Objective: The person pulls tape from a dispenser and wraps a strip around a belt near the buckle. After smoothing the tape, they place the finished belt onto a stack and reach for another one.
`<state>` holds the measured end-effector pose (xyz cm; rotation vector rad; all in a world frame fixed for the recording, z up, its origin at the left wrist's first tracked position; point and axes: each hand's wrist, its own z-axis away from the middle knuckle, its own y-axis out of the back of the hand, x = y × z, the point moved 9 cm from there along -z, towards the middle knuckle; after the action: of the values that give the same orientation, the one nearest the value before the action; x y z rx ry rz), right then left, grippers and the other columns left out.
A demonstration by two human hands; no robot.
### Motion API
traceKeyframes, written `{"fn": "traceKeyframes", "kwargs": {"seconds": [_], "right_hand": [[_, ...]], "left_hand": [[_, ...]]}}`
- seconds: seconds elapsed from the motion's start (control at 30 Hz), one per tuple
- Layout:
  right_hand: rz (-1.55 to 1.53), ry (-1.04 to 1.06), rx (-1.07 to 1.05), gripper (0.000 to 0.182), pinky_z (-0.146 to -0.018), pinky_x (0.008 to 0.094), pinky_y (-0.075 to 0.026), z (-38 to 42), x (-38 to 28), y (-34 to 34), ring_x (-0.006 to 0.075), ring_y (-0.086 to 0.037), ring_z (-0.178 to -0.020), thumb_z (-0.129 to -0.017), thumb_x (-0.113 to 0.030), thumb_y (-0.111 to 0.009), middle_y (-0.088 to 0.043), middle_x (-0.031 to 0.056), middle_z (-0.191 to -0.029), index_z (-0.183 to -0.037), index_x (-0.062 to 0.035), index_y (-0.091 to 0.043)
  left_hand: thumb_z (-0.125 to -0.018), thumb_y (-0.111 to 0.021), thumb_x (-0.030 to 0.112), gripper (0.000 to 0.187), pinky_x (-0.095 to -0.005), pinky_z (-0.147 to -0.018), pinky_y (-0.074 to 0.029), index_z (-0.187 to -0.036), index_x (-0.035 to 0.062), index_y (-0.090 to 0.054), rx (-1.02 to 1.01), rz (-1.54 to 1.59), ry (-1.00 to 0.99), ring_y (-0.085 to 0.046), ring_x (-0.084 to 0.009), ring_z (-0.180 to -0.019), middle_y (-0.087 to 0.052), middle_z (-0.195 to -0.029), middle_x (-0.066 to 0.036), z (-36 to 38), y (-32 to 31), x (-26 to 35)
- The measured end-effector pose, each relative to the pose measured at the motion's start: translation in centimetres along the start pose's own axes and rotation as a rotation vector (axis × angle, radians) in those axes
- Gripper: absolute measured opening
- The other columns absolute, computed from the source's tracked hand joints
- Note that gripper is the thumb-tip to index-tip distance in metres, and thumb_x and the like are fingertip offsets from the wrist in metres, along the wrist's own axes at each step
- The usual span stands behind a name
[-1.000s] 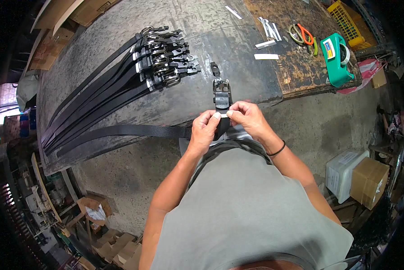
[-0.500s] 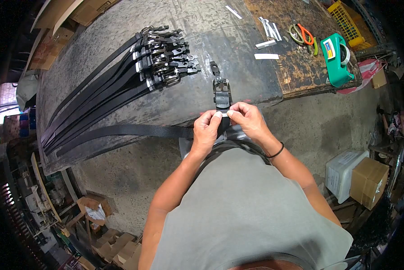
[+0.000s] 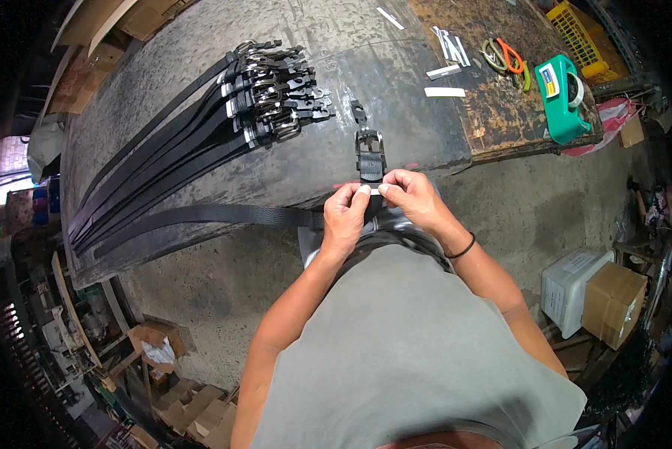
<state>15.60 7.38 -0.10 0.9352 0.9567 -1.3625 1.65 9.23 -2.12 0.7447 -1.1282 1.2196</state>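
A black belt (image 3: 261,216) lies along the table's front edge, its buckle (image 3: 369,142) pointing away from me. Just below the buckle, a small white strip (image 3: 375,191) crosses the belt. My left hand (image 3: 345,213) pinches the strip's left end against the belt with thumb and fingers. On the other side my right hand (image 3: 412,198) pinches its right end. The two thumbs are a little apart, with the white strip showing between them. What the fingertips do beneath the belt is hidden.
A bundle of black belts with buckles (image 3: 193,123) lies to the left on the table (image 3: 156,82). At right are white strips (image 3: 444,93), orange-handled scissors (image 3: 509,57) and a green tape dispenser (image 3: 560,101). Boxes (image 3: 613,303) stand on the floor.
Both hands keep their pinch on the strip and have hardly moved. The buckle end has shifted very slightly.
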Motion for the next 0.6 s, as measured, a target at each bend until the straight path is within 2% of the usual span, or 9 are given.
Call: {"fn": "traceKeyframes", "kwargs": {"seconds": [0.37,0.6], "right_hand": [[0.06,-0.023,-0.012,0.023,-0.055,0.0254,-0.039,-0.18,0.24,0.09,0.0058,-0.047,-0.065,-0.086,-0.021,-0.058,-0.055,-0.0023,-0.071,-0.084,0.0014,-0.06],[0.057,-0.071,-0.033,0.022,-0.053,0.0251,-0.037,-0.33,0.26,-0.01,0.0055,-0.046,-0.063,-0.083,-0.021,-0.062,-0.053,-0.0029,-0.067,-0.079,0.0006,-0.061]], "left_hand": [[-0.092,-0.058,0.019,0.017,-0.0189,-0.06,-0.035,-0.089,0.0023,-0.063,-0.008,-0.016,0.018,-0.044,-0.0019,-0.069,-0.054,-0.077,0.006,0.04,-0.16,-0.28],[-0.092,-0.058,0.019,0.018,-0.0197,-0.058,-0.034,-0.086,0.0024,-0.061,0.046,-0.132,-0.06,-0.04,-0.0018,-0.067,-0.051,-0.074,0.006,0.11,-0.04,-0.29]]}}
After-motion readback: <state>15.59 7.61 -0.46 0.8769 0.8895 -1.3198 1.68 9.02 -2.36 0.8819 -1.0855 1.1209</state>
